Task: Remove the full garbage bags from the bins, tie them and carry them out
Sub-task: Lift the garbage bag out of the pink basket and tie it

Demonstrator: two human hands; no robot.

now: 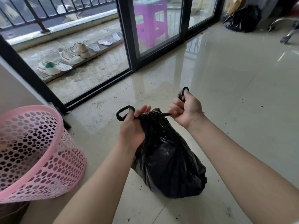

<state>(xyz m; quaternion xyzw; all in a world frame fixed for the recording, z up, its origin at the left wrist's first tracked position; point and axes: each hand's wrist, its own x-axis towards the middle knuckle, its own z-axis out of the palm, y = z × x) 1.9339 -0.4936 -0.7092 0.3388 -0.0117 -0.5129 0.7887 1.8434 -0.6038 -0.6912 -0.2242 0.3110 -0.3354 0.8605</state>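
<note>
One black garbage bag (168, 160) stood on the glossy tiled floor (226, 81), out of its bin, with its neck already gathered into a twist at the top. Left hand (131, 125) was clenched on one handle loop (123, 113), which stuck out leftward past the fingers; right hand (186, 109) was clenched on the other handle loop (183, 92), pulled up and to the right. Handles ran taut from the twist to each hand, so the step in hand was judged to be tying (first crossing apparently cinched; whether a full knot had formed could not be told). Next move would call for crossing the two loops again and pulling them apart evenly, then lifting the bag by the knot.

Bag film was thin, shiny and heavily creased, bulging low and wide, so contents probably sat loose at the bottom. Pink perforated bin (37, 152), rigid plastic with round holes, leaned just left of the bag, no liner visible inside. Farther off, a second black bag (242, 20) sat by the sliding glass door (155, 29), with a purple plastic stool (152, 21) and sneakers (69, 57) out on the wet balcony.
</note>
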